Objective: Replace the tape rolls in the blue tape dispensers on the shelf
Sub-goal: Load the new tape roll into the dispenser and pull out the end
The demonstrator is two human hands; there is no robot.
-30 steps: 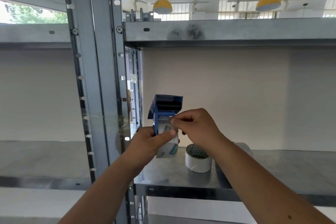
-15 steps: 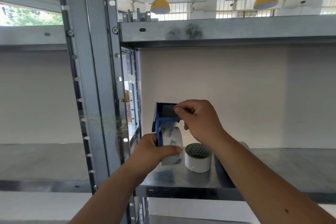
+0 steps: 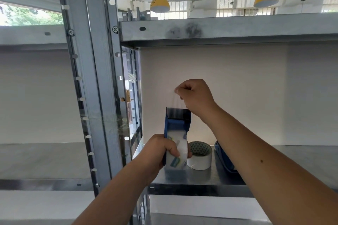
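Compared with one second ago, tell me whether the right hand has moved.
Yes. The right hand rose away from the white tape roll, toward the upper shelf.

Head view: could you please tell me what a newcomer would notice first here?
At centre, the left hand grips a blue dispenser with a clear roll, while the right hand pinches its tape stretched upward. A white roll stands on the shelf just right of it. Two yellow lamps hang above.

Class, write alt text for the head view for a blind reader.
A person's left hand grips a blue plastic tape dispenser holding a clear tape roll, while the right hand pinches the clear tape strip stretched above it. A white tape roll sits on the grey metal shelf.
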